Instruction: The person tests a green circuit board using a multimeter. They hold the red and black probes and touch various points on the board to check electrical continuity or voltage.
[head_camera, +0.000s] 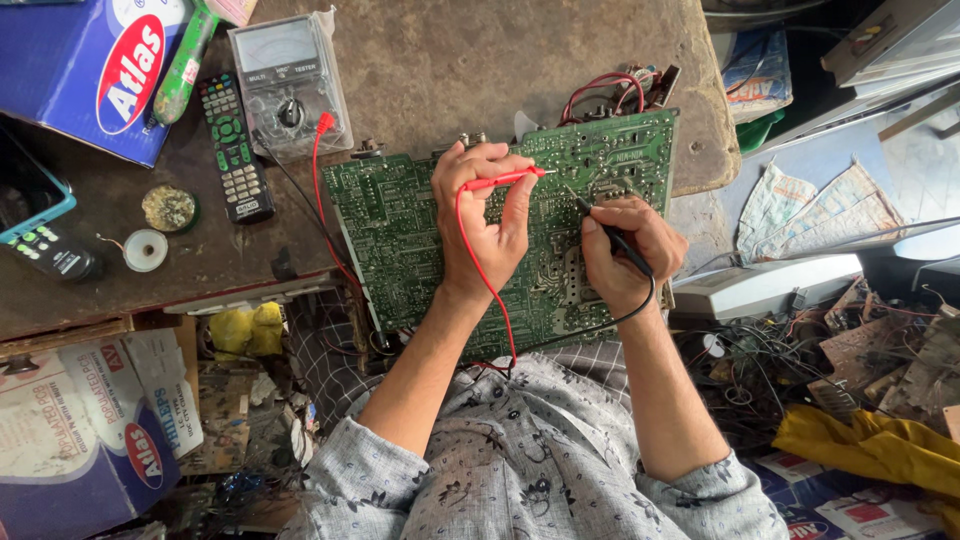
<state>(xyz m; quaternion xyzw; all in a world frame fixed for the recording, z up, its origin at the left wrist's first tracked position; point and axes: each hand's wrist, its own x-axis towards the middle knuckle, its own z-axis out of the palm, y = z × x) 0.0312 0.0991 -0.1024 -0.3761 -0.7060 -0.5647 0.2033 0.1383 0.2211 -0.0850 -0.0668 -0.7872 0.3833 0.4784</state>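
Note:
A large green circuit board (400, 225) lies solder side up at the edge of a worn brown workbench (470, 60). My left hand (485, 220) rests on the board and grips a red test probe (505, 180), its tip touching the board. My right hand (630, 250) holds a black test probe (610, 232) like a pen, tip down on the board just right of the red one. A red lead (322, 170) runs from the board's left edge up to an analogue multimeter (288, 85) at the back of the bench.
Left of the board lie a black remote control (232, 145), a solder reel (146, 250), a round tin (170, 208) and a blue box (90, 70). Loose wires and boards (850, 350) pile up at the right, with a yellow cloth (870, 445) below them.

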